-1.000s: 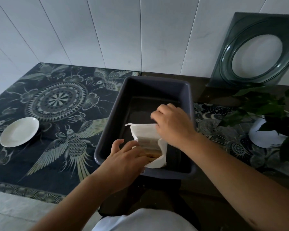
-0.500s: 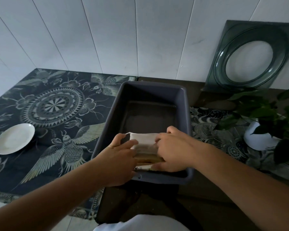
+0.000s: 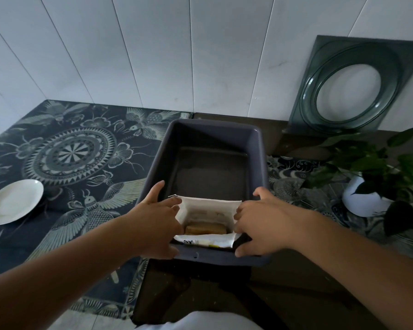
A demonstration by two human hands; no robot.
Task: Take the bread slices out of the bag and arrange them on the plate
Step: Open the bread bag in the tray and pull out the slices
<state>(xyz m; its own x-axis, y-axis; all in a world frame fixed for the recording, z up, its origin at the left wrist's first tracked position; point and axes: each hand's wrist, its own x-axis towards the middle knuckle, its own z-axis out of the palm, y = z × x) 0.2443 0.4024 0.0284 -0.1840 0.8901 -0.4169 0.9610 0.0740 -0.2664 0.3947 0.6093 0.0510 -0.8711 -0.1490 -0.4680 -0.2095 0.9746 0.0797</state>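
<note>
A white bread bag (image 3: 209, 204) sits at the near end of a dark plastic bin (image 3: 215, 139), its mouth pulled wide. Brown bread slices (image 3: 205, 228) show inside it. My left hand (image 3: 155, 222) grips the bag's left edge and my right hand (image 3: 260, 220) grips its right edge, each by the bin's side wall. A white plate (image 3: 12, 201) lies far to the left on the patterned cloth, bare.
The bin stands on a dark table next to a dark patterned cloth (image 3: 65, 158). A potted plant in a white pot (image 3: 367, 184) is at the right. A dark green square frame (image 3: 358, 84) leans on the white wall behind.
Both hands have moved apart, spreading the bag's mouth wide so the bread inside now shows. The view has shifted a little.
</note>
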